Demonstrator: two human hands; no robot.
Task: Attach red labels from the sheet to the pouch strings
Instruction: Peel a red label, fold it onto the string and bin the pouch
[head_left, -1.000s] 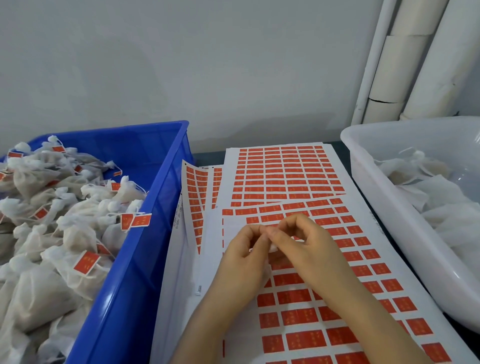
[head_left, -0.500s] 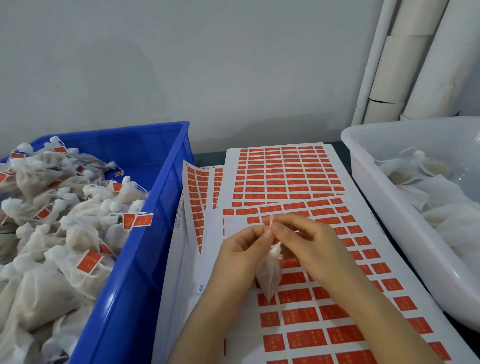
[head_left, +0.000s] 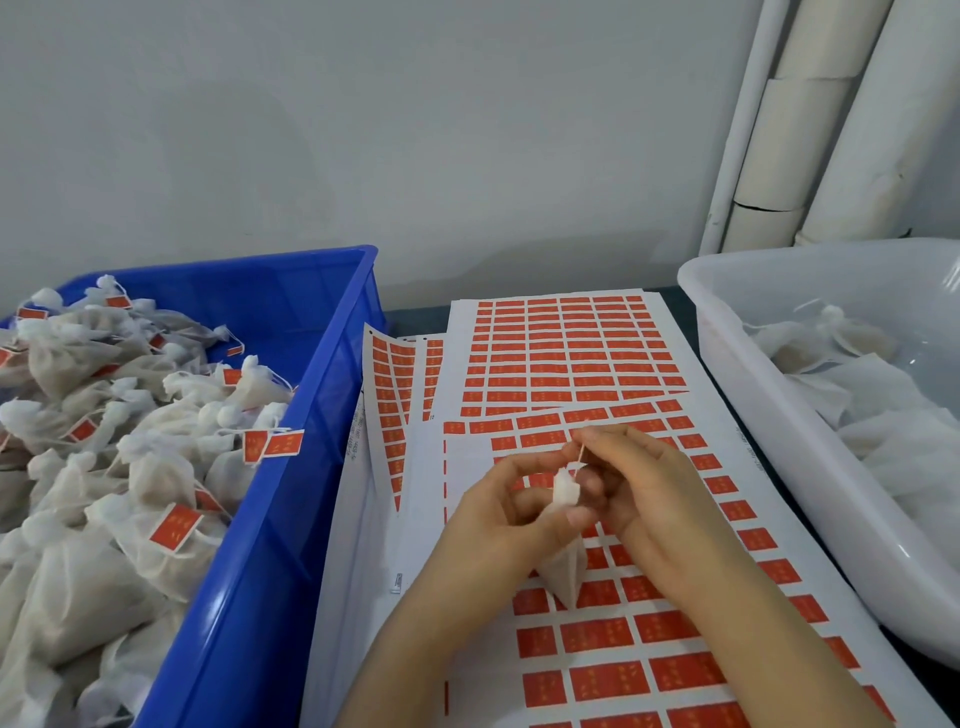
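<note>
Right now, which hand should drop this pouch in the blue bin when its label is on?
Likely the left hand: it grips the pouch at its neck and sits nearer the blue bin. The right hand pinches the string on the far side.

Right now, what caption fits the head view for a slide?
Left hand and right hand hold a small white mesh pouch over white sheets of red labels.

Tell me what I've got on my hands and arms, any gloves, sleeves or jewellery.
Nothing is worn. The left grip and the right grip are ungloved hands with no rings showing. The left forearm and right forearm are uncovered up to the frame edge: no sleeves, watch or bracelet in view.
</note>
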